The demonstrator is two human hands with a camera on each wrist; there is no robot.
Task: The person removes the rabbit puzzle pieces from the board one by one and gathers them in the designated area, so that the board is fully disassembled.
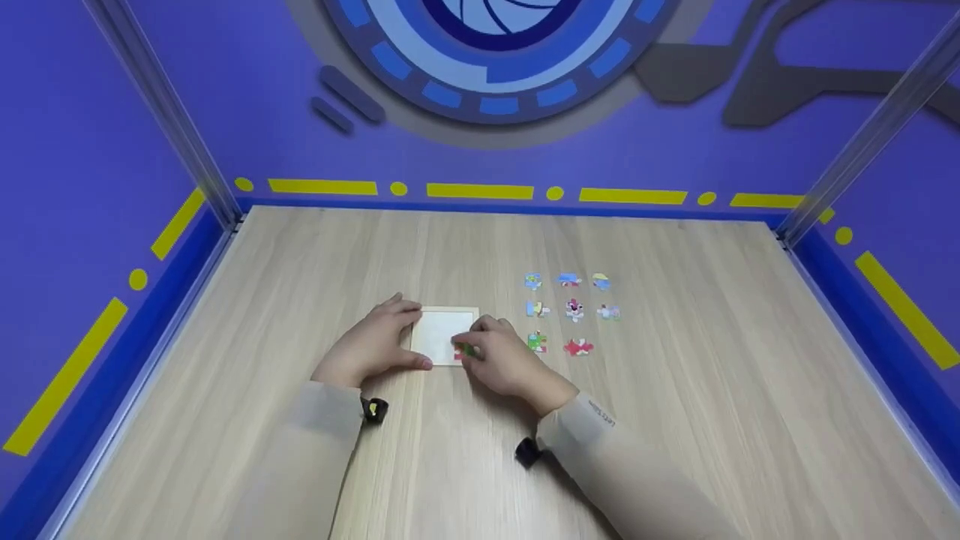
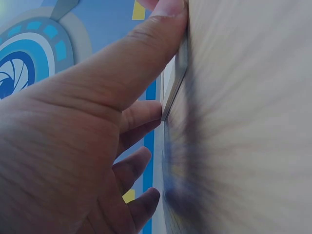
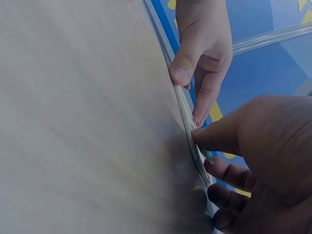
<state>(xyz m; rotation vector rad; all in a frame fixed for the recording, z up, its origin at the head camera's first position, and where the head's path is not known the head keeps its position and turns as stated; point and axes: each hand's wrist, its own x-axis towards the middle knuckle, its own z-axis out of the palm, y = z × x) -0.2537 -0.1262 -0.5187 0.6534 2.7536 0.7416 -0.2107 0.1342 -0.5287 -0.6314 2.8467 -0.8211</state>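
Note:
A small square wooden puzzle tray with a pale bare inside lies on the table. My left hand holds it at its left side, thumb at the near edge and index finger at the far left corner. In the left wrist view the other fingers of the left hand are spread loosely off the tray. My right hand pinches a red and green puzzle piece over the tray's near right corner. Fingers partly cover the piece. In the right wrist view, the piece is tilted between thumb and index finger.
Several loose jigsaw pieces lie in rows right of the tray, among them a red one, a green one and one with a pink figure. Blue-purple panels stand behind the wooden table and at its sides.

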